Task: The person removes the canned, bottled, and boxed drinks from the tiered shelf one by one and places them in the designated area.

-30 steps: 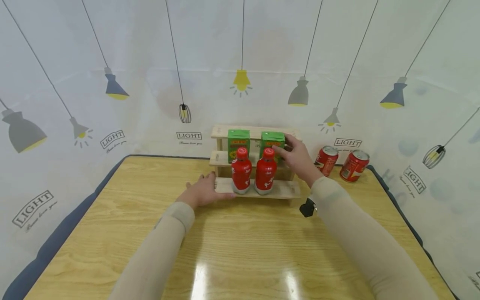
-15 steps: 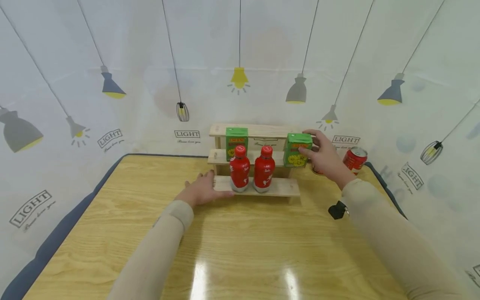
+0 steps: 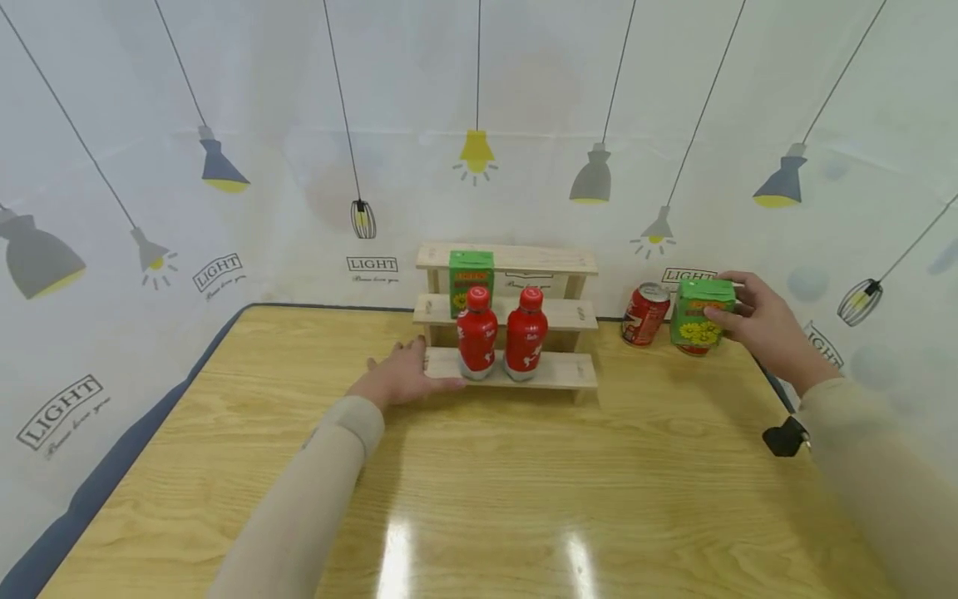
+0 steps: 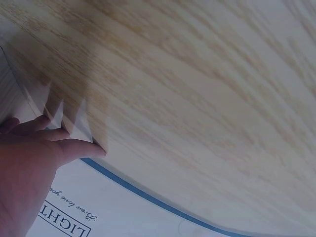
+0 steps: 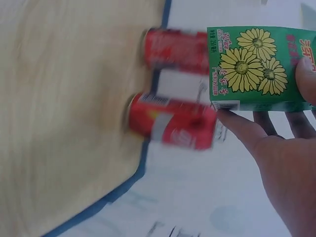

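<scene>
At the right of the head view, my right hand (image 3: 771, 329) pinches a green drink carton (image 3: 699, 314) between thumb and fingers. Yellow flowers show on the carton (image 5: 254, 69) in the right wrist view, where it is off the table, beyond the cans' tops. My left hand (image 3: 400, 376) is spread at the left end of a three-tier wooden shelf (image 3: 561, 374), its thumb along the bottom tier's front edge. In the left wrist view, its fingers (image 4: 79, 148) reach down to the table. Two red bottles (image 3: 477, 337) stand on the bottom tier; a second green carton (image 3: 471, 270) stands on the middle one.
A red can (image 3: 645, 314) stands on the table (image 3: 486, 482) right of the shelf. Another red can (image 3: 694, 351) is mostly hidden behind the held carton. Behind the table hangs a pale lamp-printed cloth (image 3: 419, 100).
My right hand has carried the green carton from the middle tier off to the right, over to the cans. The left hand stays at the shelf's left end.
</scene>
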A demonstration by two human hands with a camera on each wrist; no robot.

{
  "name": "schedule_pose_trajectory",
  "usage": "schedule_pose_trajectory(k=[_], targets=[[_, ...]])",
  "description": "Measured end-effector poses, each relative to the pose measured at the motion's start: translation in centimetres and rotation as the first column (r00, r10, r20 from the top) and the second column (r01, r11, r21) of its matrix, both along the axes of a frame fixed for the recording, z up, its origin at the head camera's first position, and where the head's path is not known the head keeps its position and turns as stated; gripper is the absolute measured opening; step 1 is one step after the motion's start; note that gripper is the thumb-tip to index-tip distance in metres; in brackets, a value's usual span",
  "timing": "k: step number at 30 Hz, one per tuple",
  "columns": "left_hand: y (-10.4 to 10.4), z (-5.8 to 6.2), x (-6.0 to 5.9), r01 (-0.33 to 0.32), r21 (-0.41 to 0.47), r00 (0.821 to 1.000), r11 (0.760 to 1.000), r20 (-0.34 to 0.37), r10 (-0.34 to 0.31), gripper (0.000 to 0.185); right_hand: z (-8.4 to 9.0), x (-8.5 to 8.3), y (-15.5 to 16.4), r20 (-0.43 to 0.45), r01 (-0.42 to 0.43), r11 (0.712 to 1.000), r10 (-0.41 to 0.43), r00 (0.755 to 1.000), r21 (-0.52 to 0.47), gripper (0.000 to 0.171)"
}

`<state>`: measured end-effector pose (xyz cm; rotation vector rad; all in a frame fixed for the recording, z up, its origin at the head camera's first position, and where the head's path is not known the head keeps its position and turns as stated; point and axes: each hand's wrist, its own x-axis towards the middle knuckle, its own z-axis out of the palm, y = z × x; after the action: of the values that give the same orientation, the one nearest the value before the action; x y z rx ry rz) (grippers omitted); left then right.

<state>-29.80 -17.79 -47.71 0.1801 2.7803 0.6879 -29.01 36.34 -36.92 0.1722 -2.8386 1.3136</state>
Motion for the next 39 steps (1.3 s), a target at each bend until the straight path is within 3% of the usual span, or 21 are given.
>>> schedule_pose_trajectory(k=[7,12,18,29,39], targets=[[-0.1,0.0,-0.1,-0.001,0.009,1.0,1.0,0.006,0.001,0.149,-3.3,0.7,4.5,0.059,0.001,0.997,-0.005,0.998,0.072,0.074],[-0.1,0.0,-0.1,0.0,0.022,1.0,1.0,-0.001,0.0,0.147,-5.7,1.1,6.1,0.116,-0.016,1.0,0.013,0.993,0.024,0.076],[0.0,0.0,-0.1,0.001,0.022,1.0,1.0,-0.006,-0.001,0.146,-7.3,1.5,6.6,0.13,-0.023,1.0,0.021,0.991,0.009,0.072],[0.1,0.0,0.0,0.003,0.01,1.0,1.0,0.0,-0.003,0.148,-8.8,1.7,8.4,0.08,-0.072,0.997,0.07,0.994,0.016,0.065],[0.1,0.1,0.0,-0.002,0.018,1.0,1.0,-0.002,0.002,0.147,-8.4,1.9,8.0,0.098,-0.049,0.998,0.053,0.994,-0.042,0.061]])
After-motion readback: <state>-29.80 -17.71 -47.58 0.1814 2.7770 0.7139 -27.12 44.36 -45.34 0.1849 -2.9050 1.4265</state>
